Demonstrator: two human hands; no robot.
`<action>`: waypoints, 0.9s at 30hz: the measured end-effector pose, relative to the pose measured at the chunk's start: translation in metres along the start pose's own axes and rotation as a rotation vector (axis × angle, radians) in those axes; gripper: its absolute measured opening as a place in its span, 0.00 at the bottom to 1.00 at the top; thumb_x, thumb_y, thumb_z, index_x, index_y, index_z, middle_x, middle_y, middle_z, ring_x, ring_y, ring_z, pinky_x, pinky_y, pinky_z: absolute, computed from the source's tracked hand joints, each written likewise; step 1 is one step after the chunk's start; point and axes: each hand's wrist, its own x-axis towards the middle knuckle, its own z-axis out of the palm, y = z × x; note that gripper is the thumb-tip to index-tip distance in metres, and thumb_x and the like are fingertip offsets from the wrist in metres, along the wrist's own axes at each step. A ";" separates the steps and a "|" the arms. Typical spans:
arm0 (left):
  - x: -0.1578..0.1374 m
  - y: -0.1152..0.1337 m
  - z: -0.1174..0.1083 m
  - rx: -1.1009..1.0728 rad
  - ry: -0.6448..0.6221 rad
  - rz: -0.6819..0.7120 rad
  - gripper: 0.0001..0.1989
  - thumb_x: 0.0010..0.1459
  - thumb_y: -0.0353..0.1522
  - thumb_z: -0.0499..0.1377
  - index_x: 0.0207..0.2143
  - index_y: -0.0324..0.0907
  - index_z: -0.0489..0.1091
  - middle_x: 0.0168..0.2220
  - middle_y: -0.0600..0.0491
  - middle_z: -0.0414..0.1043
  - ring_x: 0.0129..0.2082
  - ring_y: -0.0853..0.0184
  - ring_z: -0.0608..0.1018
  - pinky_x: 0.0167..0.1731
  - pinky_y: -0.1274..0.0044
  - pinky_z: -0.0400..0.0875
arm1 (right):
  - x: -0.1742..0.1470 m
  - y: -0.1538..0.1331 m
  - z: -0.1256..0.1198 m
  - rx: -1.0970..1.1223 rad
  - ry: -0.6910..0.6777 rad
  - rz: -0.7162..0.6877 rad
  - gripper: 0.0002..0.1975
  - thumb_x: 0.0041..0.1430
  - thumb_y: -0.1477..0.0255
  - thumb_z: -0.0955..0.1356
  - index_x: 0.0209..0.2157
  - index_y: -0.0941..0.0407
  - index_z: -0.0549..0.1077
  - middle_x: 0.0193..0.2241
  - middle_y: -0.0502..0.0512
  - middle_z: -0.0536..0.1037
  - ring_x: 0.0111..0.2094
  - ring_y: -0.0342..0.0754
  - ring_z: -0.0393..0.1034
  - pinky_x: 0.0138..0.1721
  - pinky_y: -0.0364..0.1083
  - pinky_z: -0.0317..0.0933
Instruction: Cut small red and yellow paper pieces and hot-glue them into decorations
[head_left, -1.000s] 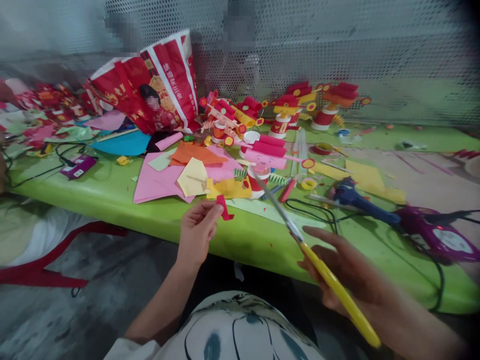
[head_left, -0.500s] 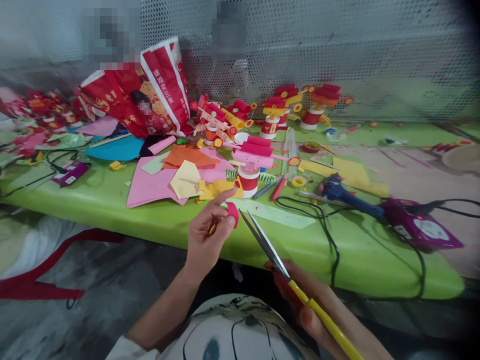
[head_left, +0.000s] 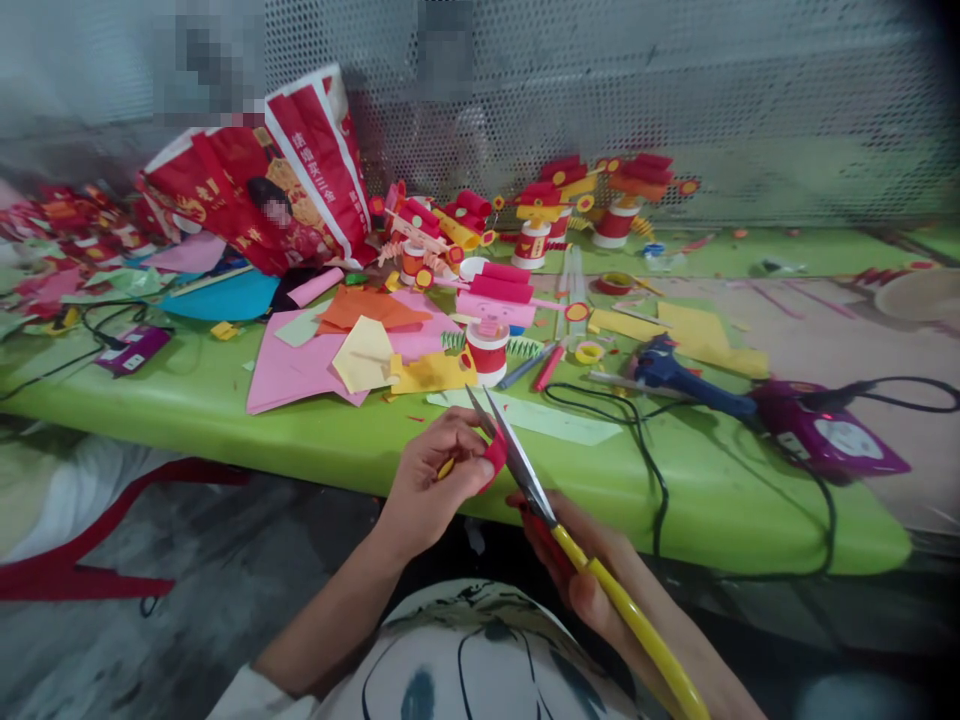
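My left hand (head_left: 435,485) pinches a small strip of red paper (head_left: 493,460) between thumb and fingers. A bit of something yellow (head_left: 446,468) shows inside its curled fingers. My right hand (head_left: 592,570) is closed round yellow-handled scissors (head_left: 611,590), with something red against the fingers. The scissor blades are parted and point away from me, beside the red strip; whether the strip lies between them I cannot tell. Just beyond the tips stands a paper figure (head_left: 491,340) with a pink face, red rolls on top and a red-and-white cup base.
Pink paper sheets (head_left: 289,365), a pale green strip (head_left: 540,415) and yellow pieces lie on the green table (head_left: 225,420). At right are a blue glue gun (head_left: 690,385), its black cord and a purple box (head_left: 832,430). A red bag (head_left: 247,200) stands behind, near several finished figures.
My left hand has moved right and slightly down with the red strip, and its raised index finger has curled in. The scissors have shifted slightly up and left, bringing the blades to the strip.
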 end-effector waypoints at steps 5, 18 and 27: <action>0.005 0.002 -0.001 0.022 -0.054 0.046 0.06 0.55 0.27 0.64 0.26 0.42 0.70 0.40 0.52 0.73 0.28 0.73 0.69 0.24 0.79 0.60 | 0.003 0.005 -0.006 0.070 -0.137 0.024 0.44 0.59 0.33 0.61 0.64 0.50 0.68 0.37 0.55 0.70 0.32 0.50 0.60 0.30 0.48 0.60; 0.012 0.001 -0.004 0.039 -0.119 0.063 0.09 0.57 0.24 0.61 0.26 0.41 0.65 0.28 0.59 0.64 0.24 0.75 0.63 0.27 0.78 0.58 | 0.006 0.009 -0.002 0.019 -0.125 0.032 0.45 0.56 0.30 0.61 0.60 0.49 0.69 0.38 0.54 0.71 0.37 0.53 0.63 0.37 0.50 0.62; 0.015 0.010 -0.011 0.101 -0.111 0.067 0.09 0.53 0.24 0.60 0.23 0.41 0.65 0.28 0.57 0.62 0.28 0.73 0.64 0.28 0.77 0.57 | 0.006 0.012 -0.003 0.043 -0.132 0.050 0.44 0.57 0.32 0.63 0.59 0.52 0.69 0.36 0.53 0.69 0.34 0.49 0.60 0.34 0.47 0.60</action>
